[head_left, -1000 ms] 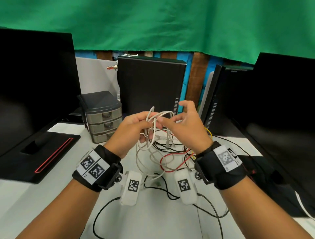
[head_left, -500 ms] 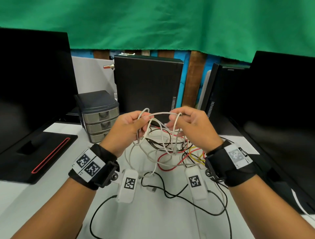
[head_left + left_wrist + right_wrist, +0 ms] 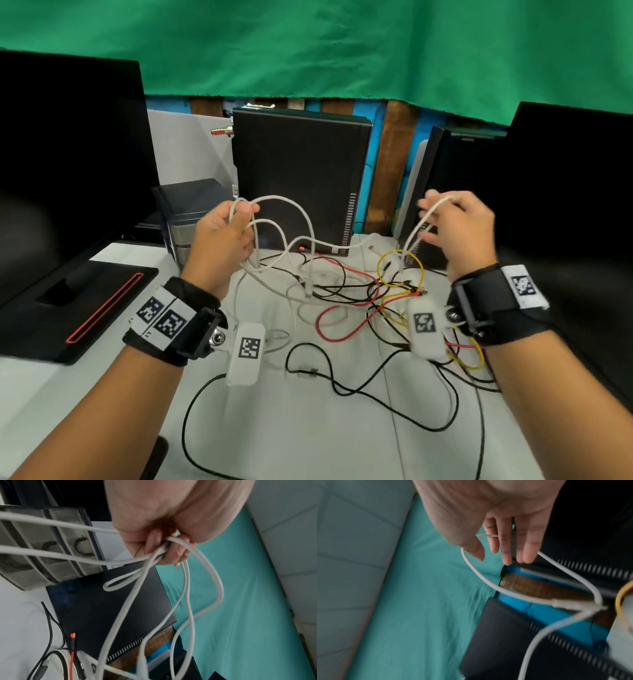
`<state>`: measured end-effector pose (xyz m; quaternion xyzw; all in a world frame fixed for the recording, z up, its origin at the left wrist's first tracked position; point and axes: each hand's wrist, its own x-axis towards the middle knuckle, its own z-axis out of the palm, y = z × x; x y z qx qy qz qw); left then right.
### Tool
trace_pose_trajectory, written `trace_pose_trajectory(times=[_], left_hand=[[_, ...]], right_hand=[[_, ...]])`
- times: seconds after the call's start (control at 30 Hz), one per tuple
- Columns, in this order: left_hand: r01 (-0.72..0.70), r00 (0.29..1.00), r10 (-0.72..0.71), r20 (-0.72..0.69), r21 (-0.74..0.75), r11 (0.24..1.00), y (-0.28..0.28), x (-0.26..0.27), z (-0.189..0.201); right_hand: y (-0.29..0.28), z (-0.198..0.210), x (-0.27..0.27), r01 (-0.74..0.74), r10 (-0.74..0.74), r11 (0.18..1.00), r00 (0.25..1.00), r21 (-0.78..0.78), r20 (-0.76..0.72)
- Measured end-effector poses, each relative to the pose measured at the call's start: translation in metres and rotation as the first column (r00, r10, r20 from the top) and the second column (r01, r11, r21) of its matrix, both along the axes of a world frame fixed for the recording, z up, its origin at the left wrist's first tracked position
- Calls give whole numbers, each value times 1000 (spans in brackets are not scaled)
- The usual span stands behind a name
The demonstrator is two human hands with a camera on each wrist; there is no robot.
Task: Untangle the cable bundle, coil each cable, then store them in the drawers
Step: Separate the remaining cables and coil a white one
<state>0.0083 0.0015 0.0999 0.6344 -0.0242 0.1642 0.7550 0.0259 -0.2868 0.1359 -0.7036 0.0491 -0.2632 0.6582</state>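
My left hand point(image 3: 222, 236) is raised over the table and grips several loops of a white cable point(image 3: 284, 205) in its curled fingers point(image 3: 164, 547). The loops hang from the fist point(image 3: 187, 588) down into the tangled bundle point(image 3: 359, 294) of red, yellow, black and white cables on the table. My right hand point(image 3: 459, 229) is held up far to the right. A strand of white cable point(image 3: 481, 577) runs round its thumb and is caught between its nearly straight fingers point(image 3: 505, 540). The grey drawer unit point(image 3: 185, 205) stands behind my left hand, its drawers closed point(image 3: 51, 547).
Black monitors stand at the left point(image 3: 68, 154) and right point(image 3: 575, 188), and a monitor base with a red stripe point(image 3: 78, 301) lies at the left. Two black computer towers point(image 3: 301, 171) point(image 3: 445, 178) stand at the back. A black cable point(image 3: 342, 387) trails across the white table point(image 3: 308, 438).
My hands were together over the bundle and have moved apart. The right hand drew a white strand out to the right, while the left kept its loops and shifted left.
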Motion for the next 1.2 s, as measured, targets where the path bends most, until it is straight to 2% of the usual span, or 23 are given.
trace_pose_trajectory(times=[0.03, 0.13, 0.2, 0.27, 0.33, 0.4, 0.5, 0.57, 0.6, 0.63, 0.7, 0.77, 0.87, 0.97, 1.1, 1.2], left_hand=[[-21, 1000, 21, -1, -14, 1000, 2, 2, -1], [-47, 999, 47, 24, -6, 999, -2, 5, 0], [-51, 998, 50, 41, 9, 999, -6, 4, 1], [-29, 998, 27, 49, 39, 999, -6, 3, 2], [5, 999, -9, 47, 95, 995, -8, 0, 3], [56, 998, -60, 34, 117, 992, -14, -4, 2], [151, 989, -150, -12, 50, 987, -26, -7, 1], [214, 975, -218, -49, -82, 974, -33, -9, -1], [237, 967, -249, -62, -153, 959, -35, -11, -1], [255, 958, -276, -73, -214, 943, -38, -13, 0], [279, 943, -319, -91, -305, 911, -40, -17, 1], [309, 927, -362, -96, -354, 883, -42, -21, 3], [346, 911, -401, -96, -348, 871, -41, -24, 6], [376, 904, -406, -138, -197, 905, -39, -24, 5], [344, 930, -327, -168, 90, 935, -38, -21, -2], [286, 957, -254, -138, 311, 907, -37, -20, -6]], right_hand=[[-13, 0, 5, 42, -43, 999, 999, -32, -18], [-50, -7, 25, 109, -154, 942, 981, -317, -119], [-73, -15, 39, 152, -221, 903, 967, -403, -130], [-76, -15, 39, 134, -234, 876, 958, -464, -165], [-59, -7, 27, -11, -143, 851, 957, -524, -252], [-32, -2, 8, -211, 40, 821, 948, -530, -315], [23, 6, -31, -311, 261, 656, 948, -688, -181], [54, 7, -54, -398, 452, 560, 882, -726, -134], [66, 5, -61, -436, 499, 505, 851, -744, -160], [75, 1, -64, -437, 495, 446, 848, -781, -191], [91, -7, -65, -344, 396, 334, 896, -878, -200], [101, -13, -60, -284, 339, 302, 924, -910, -175], [101, -21, -46, -344, 383, 356, 902, -869, -200], [92, -20, -36, -420, 445, 518, 876, -745, -184], [75, -11, -22, -264, 331, 744, 944, -614, -6], [54, -1, -3, -97, 178, 860, 977, -501, 117]])
